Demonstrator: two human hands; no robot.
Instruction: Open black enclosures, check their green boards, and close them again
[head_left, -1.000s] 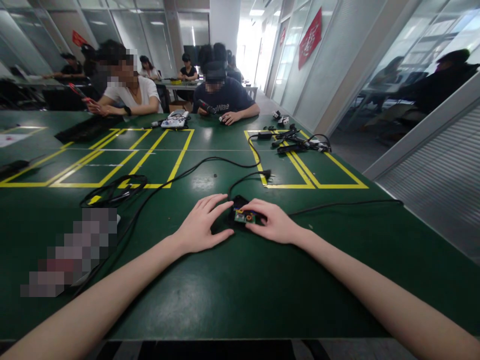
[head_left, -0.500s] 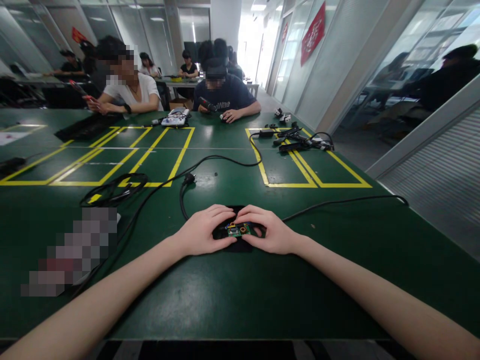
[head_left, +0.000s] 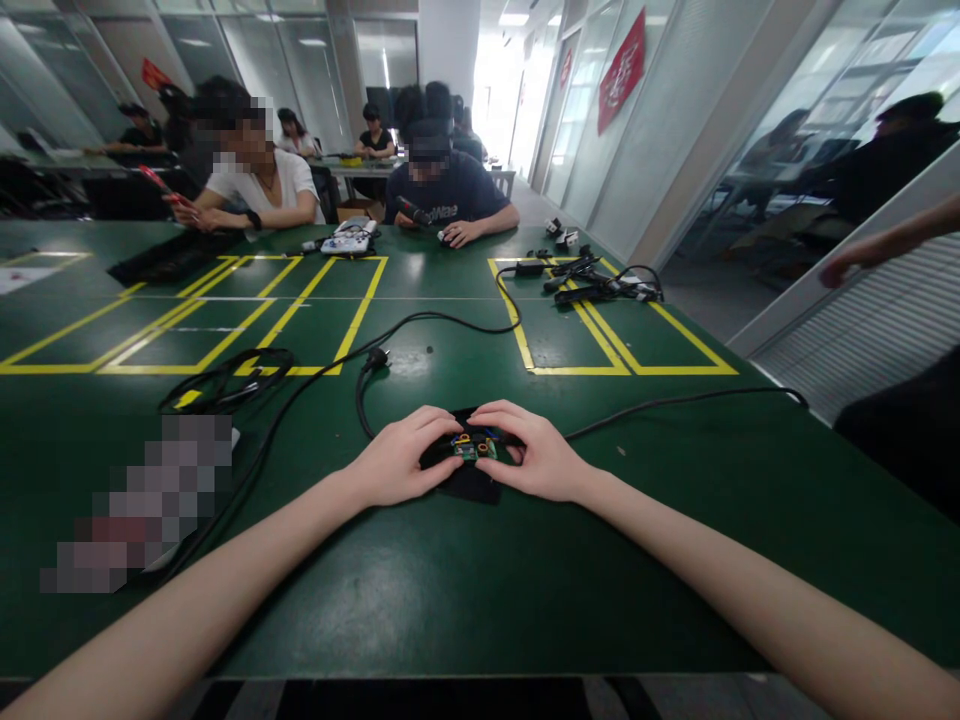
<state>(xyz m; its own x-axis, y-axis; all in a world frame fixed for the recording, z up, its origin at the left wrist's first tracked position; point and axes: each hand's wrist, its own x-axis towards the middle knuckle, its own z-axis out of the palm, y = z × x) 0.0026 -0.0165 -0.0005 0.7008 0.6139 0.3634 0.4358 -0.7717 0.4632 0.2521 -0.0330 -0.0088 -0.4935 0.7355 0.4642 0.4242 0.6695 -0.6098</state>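
Note:
A small green circuit board (head_left: 466, 452) with coils and wires is held between my two hands just above the table. My left hand (head_left: 401, 457) is closed on its left end, the thumb at the near edge and the fingers at the far edge. On the right end, my right hand (head_left: 541, 455) pinches it in the same way. Dark pieces (head_left: 471, 486) show under and behind the board; their shape is partly hidden by my hands. A black power plug (head_left: 378, 358) lies beyond my left hand, its cord running down behind that hand.
A coiled black cable (head_left: 225, 385) and a blurred-out object (head_left: 150, 505) lie to the left. Adapters and cords (head_left: 600, 283) are piled far right. Yellow tape (head_left: 577, 373) marks the green table (head_left: 360, 600). Two people sit opposite; another person's arm (head_left: 885, 250) reaches in at right.
My left hand has closed on the board, which has shifted slightly left. The plug has swung from beyond the board to the left. A person's arm has appeared at the right.

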